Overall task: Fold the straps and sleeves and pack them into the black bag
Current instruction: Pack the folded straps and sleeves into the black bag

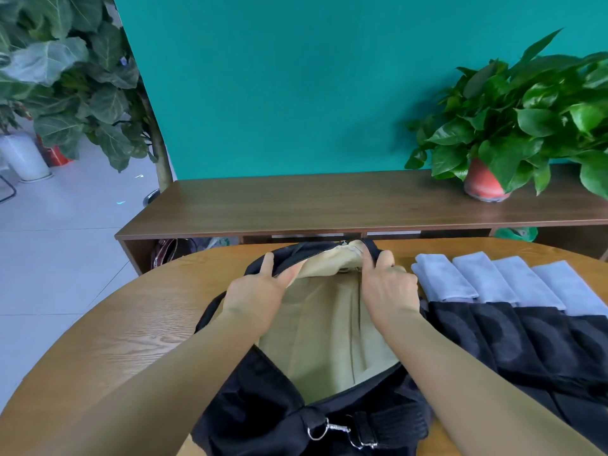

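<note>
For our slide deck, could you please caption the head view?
Left hand and right hand hold open the black bag beside folded grey cloths.

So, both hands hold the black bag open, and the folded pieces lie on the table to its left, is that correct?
No: the head view shows the folded pieces right of the black bag on the table; left hand and right hand hold it open.

No legible text, label, brand, number or sign on any surface in view
</note>
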Available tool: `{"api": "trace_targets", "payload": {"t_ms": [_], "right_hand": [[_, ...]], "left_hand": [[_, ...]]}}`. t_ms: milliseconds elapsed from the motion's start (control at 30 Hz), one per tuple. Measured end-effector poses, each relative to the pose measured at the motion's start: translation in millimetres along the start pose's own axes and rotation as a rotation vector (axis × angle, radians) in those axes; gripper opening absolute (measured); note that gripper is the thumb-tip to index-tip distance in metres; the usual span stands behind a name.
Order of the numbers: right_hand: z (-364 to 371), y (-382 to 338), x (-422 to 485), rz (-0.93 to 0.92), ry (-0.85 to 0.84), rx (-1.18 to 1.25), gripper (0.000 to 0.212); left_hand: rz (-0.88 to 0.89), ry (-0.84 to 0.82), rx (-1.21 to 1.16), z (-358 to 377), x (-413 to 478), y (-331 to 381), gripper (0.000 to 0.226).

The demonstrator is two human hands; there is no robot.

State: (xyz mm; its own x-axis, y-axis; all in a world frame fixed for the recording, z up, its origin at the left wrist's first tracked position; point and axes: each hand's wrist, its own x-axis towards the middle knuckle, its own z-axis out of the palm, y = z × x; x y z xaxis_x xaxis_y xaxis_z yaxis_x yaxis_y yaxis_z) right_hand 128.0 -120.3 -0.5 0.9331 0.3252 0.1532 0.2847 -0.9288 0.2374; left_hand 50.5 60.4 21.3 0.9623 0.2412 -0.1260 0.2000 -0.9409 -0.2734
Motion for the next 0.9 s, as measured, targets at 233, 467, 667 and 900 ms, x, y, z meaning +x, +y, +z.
{"api": "trace_targets", "payload": {"t_ms": [233,467,667,900], "right_hand": [[-5,-7,7,0.021,-0.082,0.053,0.087],[-16,-22,18,0.131,-0.022,0.139,0.101],[-18,-26,29,0.024,-0.024,0.078,0.07],[-9,-13,4,-0.27,-0.036,0.11,0.084]], "left_hand": [[0.169,0.06,0.052,-9,-31,6,0.109],[0.269,0.102,-0.1,-19,-47,14,0.105],[0.159,0.059,-0.207,-15,-49,9,0.103],[0.037,0.058,-0.28,6,-39,-7,0.096]]}}
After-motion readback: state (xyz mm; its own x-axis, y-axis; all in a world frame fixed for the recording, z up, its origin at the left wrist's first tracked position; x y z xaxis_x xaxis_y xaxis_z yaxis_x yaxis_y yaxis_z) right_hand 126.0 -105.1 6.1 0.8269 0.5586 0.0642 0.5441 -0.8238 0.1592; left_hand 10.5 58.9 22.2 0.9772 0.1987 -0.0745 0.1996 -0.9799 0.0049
